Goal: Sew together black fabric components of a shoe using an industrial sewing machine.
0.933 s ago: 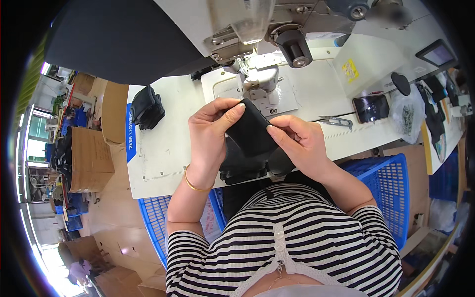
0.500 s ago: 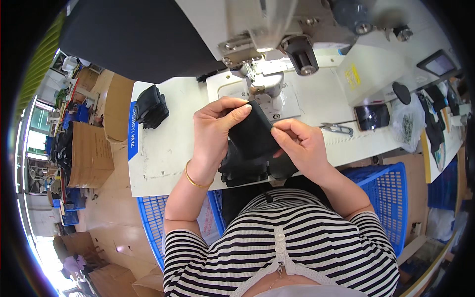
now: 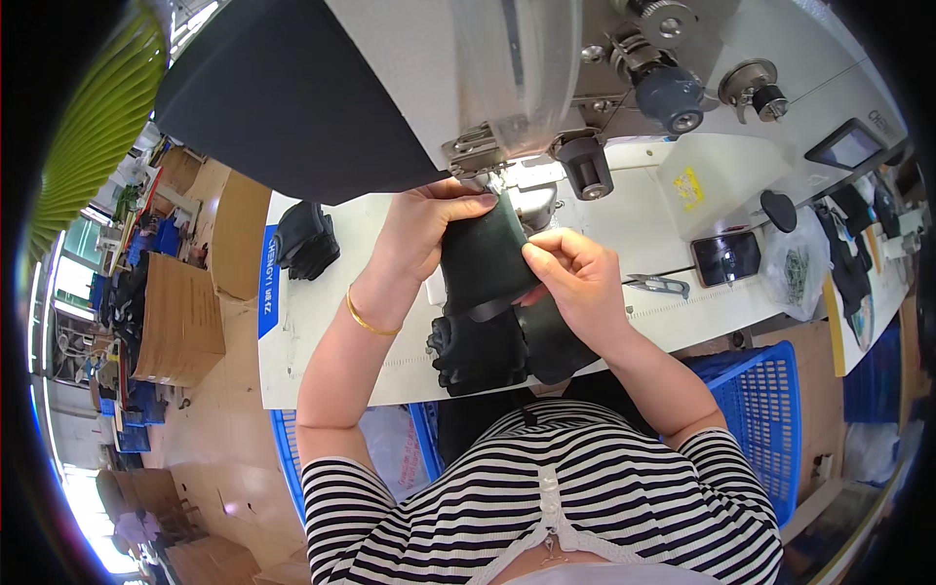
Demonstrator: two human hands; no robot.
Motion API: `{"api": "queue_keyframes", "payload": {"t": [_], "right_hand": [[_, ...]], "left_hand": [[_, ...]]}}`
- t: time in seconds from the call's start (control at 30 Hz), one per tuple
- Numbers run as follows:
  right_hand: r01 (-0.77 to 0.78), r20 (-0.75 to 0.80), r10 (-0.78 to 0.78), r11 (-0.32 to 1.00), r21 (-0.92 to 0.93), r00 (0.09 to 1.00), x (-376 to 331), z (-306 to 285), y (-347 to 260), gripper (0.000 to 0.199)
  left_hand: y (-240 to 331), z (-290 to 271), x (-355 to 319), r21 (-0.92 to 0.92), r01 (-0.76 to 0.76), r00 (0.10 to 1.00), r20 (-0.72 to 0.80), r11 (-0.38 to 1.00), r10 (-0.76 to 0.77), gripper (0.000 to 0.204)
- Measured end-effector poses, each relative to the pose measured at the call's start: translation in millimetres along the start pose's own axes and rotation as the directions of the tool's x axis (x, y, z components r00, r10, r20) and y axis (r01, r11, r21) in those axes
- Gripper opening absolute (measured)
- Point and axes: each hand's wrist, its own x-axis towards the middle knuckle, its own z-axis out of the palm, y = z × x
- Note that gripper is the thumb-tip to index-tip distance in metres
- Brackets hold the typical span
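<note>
Blue basket (image 3: 768,414) low on the right, below the bench (image 3: 336,341) edge. Black fabric stack (image 3: 478,356) at the near edge. Black piece (image 3: 485,255) is held up beyond it, just short of the sewing machine (image 3: 585,107) needle area: left hand (image 3: 429,229) pinching its top edge, right hand (image 3: 577,283) pinching its right edge. Thread snips (image 3: 658,285) and phone (image 3: 726,258) right; second black stack (image 3: 307,242) far left.

Bright; glare lower left; edges bowed, corners black.
</note>
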Motion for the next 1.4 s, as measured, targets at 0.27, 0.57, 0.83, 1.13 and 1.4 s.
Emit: {"api": "queue_keyframes", "payload": {"t": [0.27,0.57,0.83,1.13,1.4], "right_hand": [[0.013,0.008,-0.013,1.0,-0.008,1.0,2,1,-1,0.017],[0.012,0.013,-0.012,1.0,-0.003,1.0,0,0,0,0.017],[-0.005,-0.005,0.006,0.999,0.032,1.0,4,5,-2,0.017],[-0.035,0.054,0.035,0.999,-0.004,0.998,-10,-2,-2,0.018],[-0.018,0.058,0.019,1.0,-0.008,0.998,-11,1,2,0.017]], "left_hand": [[2,0,5,0.043,-0.001,1.0,-0.027,0.999,0.002,0.012],[-1,-2,5,0.065,-0.006,0.999,-0.031,0.998,0.008,0.013],[2,-3,10,0.019,-0.052,0.999,-0.002,0.998,0.052,0.017],[1,-4,6,0.093,-0.04,0.999,0.019,0.995,0.038,0.021],[1,-6,10,0.079,-0.046,0.999,0.005,0.996,0.046,0.022]]}}
